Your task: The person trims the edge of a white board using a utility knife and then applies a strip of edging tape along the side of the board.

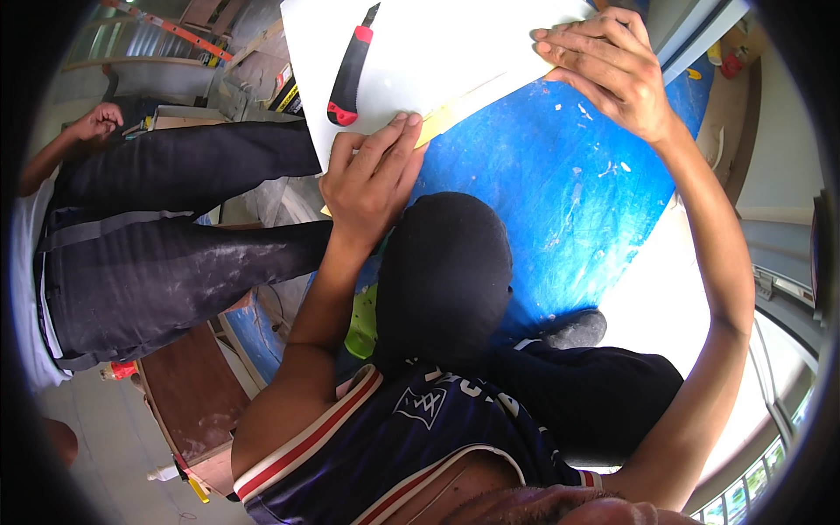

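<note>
A white board or sheet lies in front of me. A narrow yellow strip runs along its near edge. My left hand is closed at the strip's left part, fingertips on top and thumb hidden. Farther right, my right hand pinches the strip's other end at the edge, its fingers close together over the white surface. A black and red utility knife rests on the white surface beyond my left hand, blade out and pointing away. What lies under both palms is hidden.
Below the board spreads a blue, paint-specked surface. My bent knee rises close to my left forearm. At left another person in dark trousers stands near, one hand raised. A brown wooden box and a green clog are lower left.
</note>
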The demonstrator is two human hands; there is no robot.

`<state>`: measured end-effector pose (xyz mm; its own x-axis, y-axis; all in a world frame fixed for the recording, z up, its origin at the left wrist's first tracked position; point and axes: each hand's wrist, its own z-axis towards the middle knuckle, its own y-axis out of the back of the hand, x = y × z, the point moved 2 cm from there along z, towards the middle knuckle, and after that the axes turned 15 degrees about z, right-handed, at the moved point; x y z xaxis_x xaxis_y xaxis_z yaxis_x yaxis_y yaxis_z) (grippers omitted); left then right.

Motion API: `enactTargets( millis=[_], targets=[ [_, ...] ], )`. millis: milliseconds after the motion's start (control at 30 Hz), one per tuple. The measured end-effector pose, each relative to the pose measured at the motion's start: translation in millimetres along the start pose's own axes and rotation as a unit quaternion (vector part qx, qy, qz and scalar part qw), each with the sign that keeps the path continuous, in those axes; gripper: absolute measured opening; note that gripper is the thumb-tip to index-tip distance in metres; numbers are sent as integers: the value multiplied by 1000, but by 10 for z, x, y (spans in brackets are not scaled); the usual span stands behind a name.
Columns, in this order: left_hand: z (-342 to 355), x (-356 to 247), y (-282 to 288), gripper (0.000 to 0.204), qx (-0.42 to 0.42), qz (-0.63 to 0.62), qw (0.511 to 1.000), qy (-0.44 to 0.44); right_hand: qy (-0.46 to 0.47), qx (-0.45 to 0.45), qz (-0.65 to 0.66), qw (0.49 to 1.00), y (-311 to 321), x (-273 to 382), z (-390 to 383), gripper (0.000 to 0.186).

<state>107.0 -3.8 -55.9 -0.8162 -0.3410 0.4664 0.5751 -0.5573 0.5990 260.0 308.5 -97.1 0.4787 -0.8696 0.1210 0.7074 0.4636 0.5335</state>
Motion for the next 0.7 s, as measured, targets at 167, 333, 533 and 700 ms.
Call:
enactTargets(
  millis=[167,333,533,700],
  targets=[
    [62,-28,78,50,31,-22,999,12,31,-1,-16,999,8,-26,-27,36],
    [71,-18,94,48,38,-34,999,17,49,-6,-22,999,33,7,6,32],
    [87,-2,125,41,23,-40,999,7,71,-22,-38,997,88,80,118,24],
    [141,-10,302,37,20,-63,998,-7,44,27,-82,995,136,82,1,33]
  ],
)
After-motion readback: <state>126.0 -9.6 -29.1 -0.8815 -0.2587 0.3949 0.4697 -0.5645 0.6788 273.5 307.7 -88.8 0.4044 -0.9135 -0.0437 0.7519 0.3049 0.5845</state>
